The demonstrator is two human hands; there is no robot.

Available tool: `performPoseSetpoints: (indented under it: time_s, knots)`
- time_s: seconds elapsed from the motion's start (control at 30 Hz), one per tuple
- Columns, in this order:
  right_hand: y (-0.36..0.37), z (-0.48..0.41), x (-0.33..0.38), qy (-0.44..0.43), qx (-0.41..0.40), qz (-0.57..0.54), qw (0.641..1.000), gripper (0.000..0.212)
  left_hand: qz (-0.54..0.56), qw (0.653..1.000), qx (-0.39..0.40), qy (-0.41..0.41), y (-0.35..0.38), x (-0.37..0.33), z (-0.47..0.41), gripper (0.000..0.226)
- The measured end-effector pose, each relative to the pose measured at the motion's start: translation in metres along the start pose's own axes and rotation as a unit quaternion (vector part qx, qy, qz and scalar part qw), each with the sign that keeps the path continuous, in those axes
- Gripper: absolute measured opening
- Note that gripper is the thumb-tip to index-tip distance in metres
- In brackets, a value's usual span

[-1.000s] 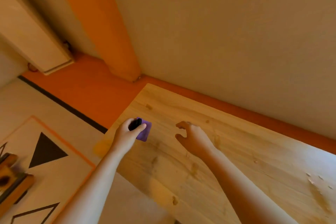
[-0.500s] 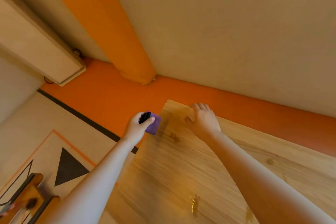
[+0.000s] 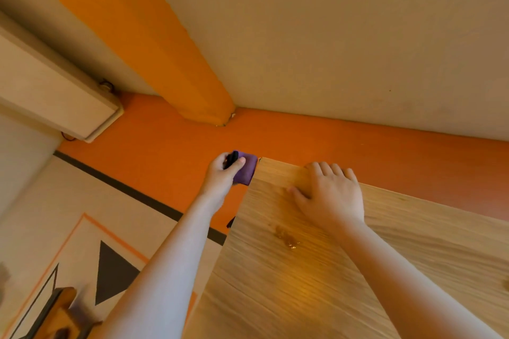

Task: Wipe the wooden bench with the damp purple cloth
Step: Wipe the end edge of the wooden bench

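Left hand (image 3: 223,173) grips purple cloth (image 3: 246,170) at bench (image 3: 303,270) corner.

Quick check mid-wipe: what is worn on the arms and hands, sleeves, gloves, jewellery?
Nothing visible. The left hand and right hand are ungloved, no rings showing. The left forearm and right forearm are bare to the frame edge: no sleeve, watch or band.

purple cloth (image 3: 246,170) half hidden behind left hand (image 3: 221,175), bench (image 3: 303,283) cut off at bottom and right edges
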State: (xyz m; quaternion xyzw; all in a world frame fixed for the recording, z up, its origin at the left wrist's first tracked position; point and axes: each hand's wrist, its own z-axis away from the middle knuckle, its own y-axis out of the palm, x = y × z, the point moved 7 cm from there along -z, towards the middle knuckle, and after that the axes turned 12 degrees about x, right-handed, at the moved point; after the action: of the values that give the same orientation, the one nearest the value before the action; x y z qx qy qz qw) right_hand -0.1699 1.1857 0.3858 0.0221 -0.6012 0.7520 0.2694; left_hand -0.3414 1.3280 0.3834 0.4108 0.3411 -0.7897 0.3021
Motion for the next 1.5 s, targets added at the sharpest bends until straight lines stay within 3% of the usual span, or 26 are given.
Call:
performPoseSetpoints:
  time_s: [0.13, 0.3, 0.43, 0.6, 0.73, 0.9, 1.2, 1.4, 1.5]
  knots:
    - [0.000, -0.001, 0.000, 0.004, 0.005, 0.004, 1.000, 0.061, 0.098, 0.989, 0.078, -0.075, 0.016, 0.012, -0.009, 0.014]
    - [0.000, -0.002, 0.000, 0.008, 0.006, 0.011, 1.000, 0.062, 0.167, 0.983, 0.041, -0.070, 0.027, 0.006, -0.017, 0.024]
    - [0.002, 0.000, 0.003, 0.009, 0.005, 0.016, 1.000, 0.061, 0.195, 0.975, 0.020, -0.103, 0.021, 0.026, 0.001, 0.018]
    - [0.001, 0.000, 0.002, 0.010, 0.006, 0.024, 1.000, 0.062, 0.182, 0.975, 0.043, -0.121, 0.006, 0.048, 0.044, 0.022]
    - [0.001, -0.001, 0.001, 0.011, 0.008, 0.029, 0.999, 0.061, 0.167, 0.980, 0.038, -0.103, 0.014, 0.031, 0.021, 0.028]
    - [0.001, -0.003, -0.001, 0.010, 0.004, 0.028, 1.000, 0.061, 0.174, 0.980, 0.026, -0.097, 0.031, 0.014, -0.004, 0.015]
    - [0.002, -0.001, 0.004, -0.001, 0.021, 0.031, 0.999, 0.065, 0.174, 0.972, -0.007, -0.155, -0.005, 0.072, 0.117, 0.018]
    - [0.002, -0.004, 0.001, -0.001, 0.008, 0.047, 0.999, 0.065, 0.134, 0.988, 0.022, -0.077, 0.016, 0.026, 0.045, 0.025]
    - [0.003, -0.004, 0.001, -0.002, 0.009, 0.053, 0.999, 0.066, 0.134, 0.987, 0.020, -0.083, 0.020, 0.023, 0.031, 0.027]
